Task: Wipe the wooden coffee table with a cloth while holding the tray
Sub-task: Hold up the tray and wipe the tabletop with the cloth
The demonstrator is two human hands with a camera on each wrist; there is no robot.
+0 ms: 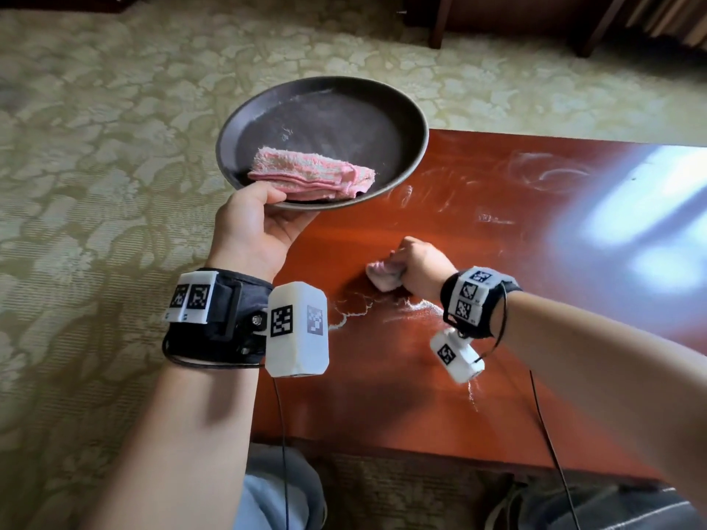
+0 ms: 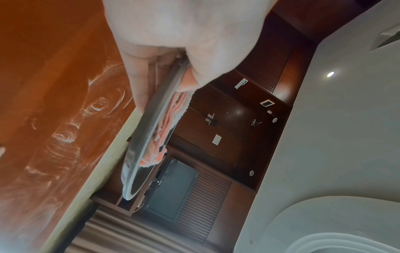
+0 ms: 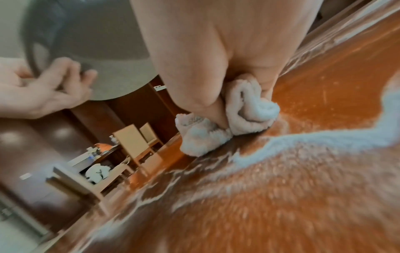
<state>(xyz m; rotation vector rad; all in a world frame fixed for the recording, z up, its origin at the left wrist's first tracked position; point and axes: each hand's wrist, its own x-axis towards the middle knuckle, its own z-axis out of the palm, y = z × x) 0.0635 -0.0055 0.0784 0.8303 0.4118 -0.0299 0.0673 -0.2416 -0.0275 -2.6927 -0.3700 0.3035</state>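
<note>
My left hand grips the near rim of a round dark tray, thumb on top and fingers under it, holding it above the table's left corner. A folded pink cloth lies in the tray, and it shows again as the pink cloth edge-on in the left wrist view. My right hand is bunched round a small whitish cloth pressed onto the reddish wooden coffee table. That cloth bulges out between my fingers. White powdery streaks cover the table.
Patterned beige carpet surrounds the table on the left and far side. Dark wooden furniture legs stand at the back. My knees are at the table's near edge. A bright window glare lies on the table's right part.
</note>
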